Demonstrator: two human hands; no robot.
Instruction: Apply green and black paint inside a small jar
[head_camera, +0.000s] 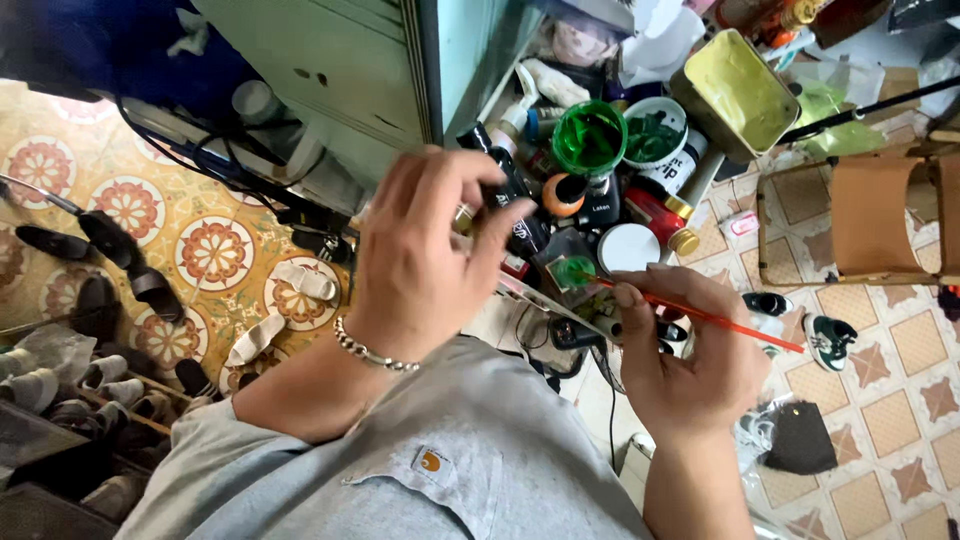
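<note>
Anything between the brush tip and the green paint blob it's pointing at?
Nothing visible. The brush in the right hand has its tip right at the green blob; the left hand sits off to the side.

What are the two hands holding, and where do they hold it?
The right hand holds a thin orange paintbrush around the middle of its handle. The left hand holds a black paint tube around its body.

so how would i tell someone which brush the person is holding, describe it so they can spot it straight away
Start at the round green-smeared paint tub amid the crowded bottles. Come down towards the right hand, pinching a thin orange-red paintbrush. Its tip touches a small green blob of paint, and it is the only long slim stick among squat jars and bottles.
</note>
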